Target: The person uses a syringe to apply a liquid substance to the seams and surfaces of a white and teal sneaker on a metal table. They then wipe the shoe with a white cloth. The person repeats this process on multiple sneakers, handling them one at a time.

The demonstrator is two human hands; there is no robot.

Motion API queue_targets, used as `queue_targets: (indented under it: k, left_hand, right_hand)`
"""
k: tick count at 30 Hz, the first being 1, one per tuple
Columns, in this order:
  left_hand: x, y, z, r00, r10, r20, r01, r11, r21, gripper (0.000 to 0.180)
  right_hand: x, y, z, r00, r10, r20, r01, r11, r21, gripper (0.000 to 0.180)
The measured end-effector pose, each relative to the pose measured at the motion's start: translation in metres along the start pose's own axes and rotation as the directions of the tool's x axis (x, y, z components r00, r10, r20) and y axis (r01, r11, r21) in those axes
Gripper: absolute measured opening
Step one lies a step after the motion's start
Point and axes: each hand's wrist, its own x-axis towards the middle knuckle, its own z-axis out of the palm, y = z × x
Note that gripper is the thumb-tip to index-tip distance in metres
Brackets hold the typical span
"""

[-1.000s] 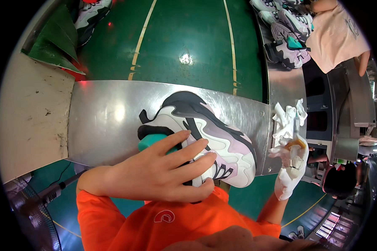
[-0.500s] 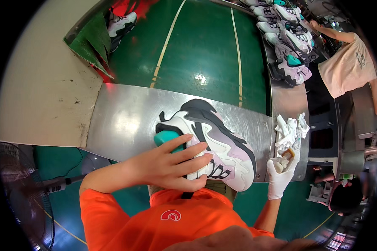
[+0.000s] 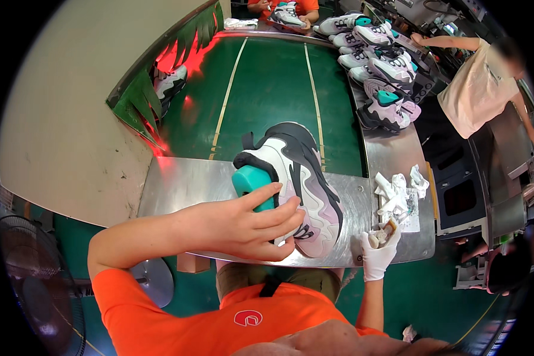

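Note:
A white, lilac and black sneaker (image 3: 314, 184) is on its side on the metal worktop before me, heel away and toe toward me. Inside its collar sits a teal shoe last (image 3: 254, 180). My bare left hand (image 3: 258, 228) grips the shoe around the tongue and laces, fingers spread over the upper. On the right, at the worktop's near edge, my right hand (image 3: 377, 261) in a white glove is closed around a lumpy whitish piece with a brown edge (image 3: 384, 234). I cannot make out what that piece is.
Crumpled white cloths (image 3: 391, 193) lie beside my right hand. A green conveyor belt (image 3: 267, 89) runs beyond the worktop, with another sneaker (image 3: 172, 83) near a green strip curtain (image 3: 142, 89). Several sneakers (image 3: 382, 65) are piled along the right side. Co-workers are at the far end and right.
The sneaker has turned in my left hand, its toe swinging toward me. My view has shifted, showing more of the belt's far end. My right hand keeps hold of the lumpy piece.

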Motion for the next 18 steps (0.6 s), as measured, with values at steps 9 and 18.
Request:
queue_targets:
  k: [9,18]
  left_hand:
    - [0.008,-0.001,-0.009,0.986,0.164,0.040,-0.167,0.981,0.104,0.030]
    - [0.021,-0.005,-0.017,0.965,0.252,0.075,-0.261,0.950,0.170,0.033]
  right_hand:
    - [-0.006,0.000,0.002,1.000,0.014,-0.008,-0.014,1.000,0.021,0.073]
    - [-0.006,0.000,0.003,0.999,0.049,0.003,-0.049,0.995,0.087,0.073]
